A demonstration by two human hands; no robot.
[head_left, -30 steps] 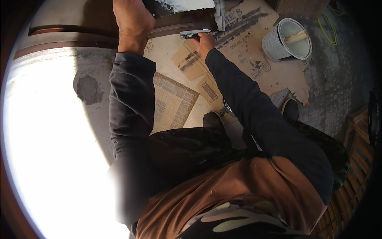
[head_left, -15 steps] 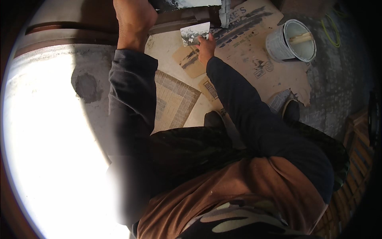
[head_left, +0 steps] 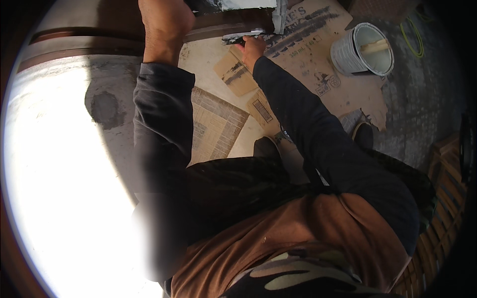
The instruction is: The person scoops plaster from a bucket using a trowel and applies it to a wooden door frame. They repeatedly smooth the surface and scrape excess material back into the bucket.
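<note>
My right hand [head_left: 254, 47] grips a putty knife [head_left: 235, 38] smeared with white and dark paste. Its blade is seen nearly edge-on, close to the near edge of a dark brown board or frame [head_left: 233, 25] at the top of the view. White paste [head_left: 243, 4] coats part of that dark piece, and its right end is whitish grey [head_left: 279, 17]. My left hand [head_left: 166, 20] reaches to the top edge beside the dark piece; its fingers are out of sight, so what it touches cannot be made out.
Stained flattened cardboard [head_left: 318, 59] covers the floor to the right. On it stands a paint-type bucket [head_left: 343, 57] with pale contents and a wooden stick [head_left: 373, 47]. A printed sheet [head_left: 218, 124] lies by my feet, a yellow-green hose [head_left: 415, 37] far right, wooden slats [head_left: 444, 184] near right.
The putty knife has turned from showing its broad, smeared face to nearly edge-on. My right hand has shifted slightly left and away from me, while my left hand stays almost in place.
</note>
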